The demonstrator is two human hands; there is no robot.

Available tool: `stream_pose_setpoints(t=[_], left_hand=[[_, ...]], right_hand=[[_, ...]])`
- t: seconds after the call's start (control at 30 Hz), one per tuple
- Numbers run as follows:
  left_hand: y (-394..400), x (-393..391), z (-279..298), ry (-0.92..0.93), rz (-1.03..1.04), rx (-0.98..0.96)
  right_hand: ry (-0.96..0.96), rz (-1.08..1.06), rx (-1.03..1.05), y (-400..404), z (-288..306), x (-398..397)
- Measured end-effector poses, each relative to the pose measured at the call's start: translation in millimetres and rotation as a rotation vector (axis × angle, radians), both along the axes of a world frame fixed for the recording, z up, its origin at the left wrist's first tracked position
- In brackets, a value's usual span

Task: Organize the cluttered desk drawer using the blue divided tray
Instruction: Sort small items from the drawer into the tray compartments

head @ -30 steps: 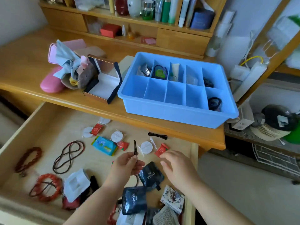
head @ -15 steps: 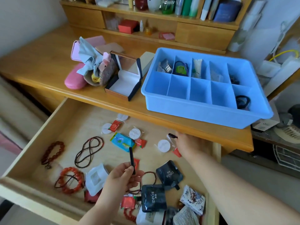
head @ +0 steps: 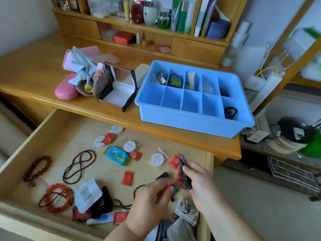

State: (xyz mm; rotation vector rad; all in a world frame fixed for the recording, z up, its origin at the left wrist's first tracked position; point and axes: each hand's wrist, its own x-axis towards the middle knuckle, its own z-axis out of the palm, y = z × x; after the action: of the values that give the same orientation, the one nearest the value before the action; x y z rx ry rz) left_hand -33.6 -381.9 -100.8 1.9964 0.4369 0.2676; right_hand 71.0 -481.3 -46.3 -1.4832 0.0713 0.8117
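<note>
The blue divided tray [head: 191, 123] stands on the desk top, right of centre. Its back row holds small items and its front right cell holds black hair ties [head: 230, 111]; the other front cells are bare. Below it the wooden drawer [head: 52, 122] is pulled out. Over the drawer's right side my right hand [head: 199, 181] grips black hair clips [head: 182, 164], held upright. My left hand [head: 152, 200] is just left of them, its blurred fingertips at the clips' lower end; I cannot tell whether it pinches them.
The drawer holds bead bracelets [head: 57, 197], a dark bead necklace [head: 79, 166], red sachets [head: 127, 178], white round pads [head: 157, 159], a blue wipes pack [head: 117, 155] and packets under my arms. An open gift box [head: 118, 94] and a pink case [head: 65, 91] sit left of the tray.
My right hand drew back from under the desk edge with a black clip. My left hand brought its clip over to it. The clips now stand together in my right hand.
</note>
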Motion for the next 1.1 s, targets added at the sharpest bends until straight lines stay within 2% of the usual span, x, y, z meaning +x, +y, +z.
stream_pose_setpoints(t=[0.07,0.13,0.17,0.2,0.27,0.33,0.4,0.5,0.6,0.67,0.7,0.77,0.83,0.97,1.1], left_hand=[[6,-4,-4,-0.029,0.084,-0.023],[13,-9,-12,0.031,0.119,-0.027],[16,-11,-17,0.073,0.126,-0.033],[17,-12,-21,0.109,0.137,-0.038],[21,-15,-26,0.162,0.168,-0.040],[26,-17,-30,0.189,0.203,-0.047],[31,-16,-33,0.208,0.247,-0.023],[38,-10,-38,0.228,0.258,0.077],[42,6,-45,0.321,0.109,0.257],[41,21,-52,0.438,-0.023,0.385],[38,29,-55,0.493,-0.080,0.446],[31,40,-57,0.585,-0.157,0.521],[28,44,-57,0.584,-0.163,0.422],[45,33,-54,0.411,0.028,0.018],[81,7,-46,0.144,0.441,-0.727]], right_hand=[[-0.427,-0.015,-0.014,-11,33,20],[-0.967,-0.107,-0.195,-20,66,55],[-1.170,-0.171,-0.339,-25,76,78],[-1.253,-0.218,-0.479,-27,86,99],[-1.197,-0.185,-0.731,-25,92,132],[-1.097,0.022,-0.974,-18,86,149],[-1.112,0.159,-1.077,-12,79,150],[-1.304,0.048,-0.975,-15,65,147],[-1.593,-0.129,-0.685,-25,48,122],[-1.737,-0.090,-0.524,-29,30,92],[-1.747,-0.017,-0.457,-29,18,74],[-1.649,0.180,-0.417,-32,-9,45],[-1.483,0.350,-0.479,-39,-36,26],[-1.157,0.435,-0.597,-49,-67,18],[-1.107,0.627,-0.753,-36,-70,20]])
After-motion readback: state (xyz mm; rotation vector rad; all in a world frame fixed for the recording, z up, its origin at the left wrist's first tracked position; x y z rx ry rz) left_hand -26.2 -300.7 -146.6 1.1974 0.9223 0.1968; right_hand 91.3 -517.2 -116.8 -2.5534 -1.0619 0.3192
